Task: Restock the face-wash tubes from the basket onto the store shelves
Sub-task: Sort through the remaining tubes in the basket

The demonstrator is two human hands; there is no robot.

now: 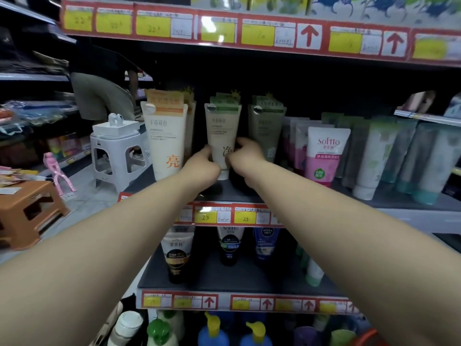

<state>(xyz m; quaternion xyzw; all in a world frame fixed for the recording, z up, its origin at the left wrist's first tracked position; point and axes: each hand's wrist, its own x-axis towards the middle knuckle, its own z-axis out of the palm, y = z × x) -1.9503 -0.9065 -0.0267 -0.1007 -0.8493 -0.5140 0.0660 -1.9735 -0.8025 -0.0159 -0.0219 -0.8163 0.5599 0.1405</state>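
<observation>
Placement step: left hand (205,167) and right hand (247,156) both curled round beige tube (222,128), upright cap-down on middle shelf (399,199) between white tube (166,138) and green tube (267,131). Next, likely: square with row, let go.

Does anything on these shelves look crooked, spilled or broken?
Nothing spilled or broken. The pink Softto tube leans askew on the middle shelf, though the wide lens may exaggerate. The left hand and right hand grip an upright beige tube.

Head cam looks fwd & slightly down, close to store shelves (399,199).
</observation>
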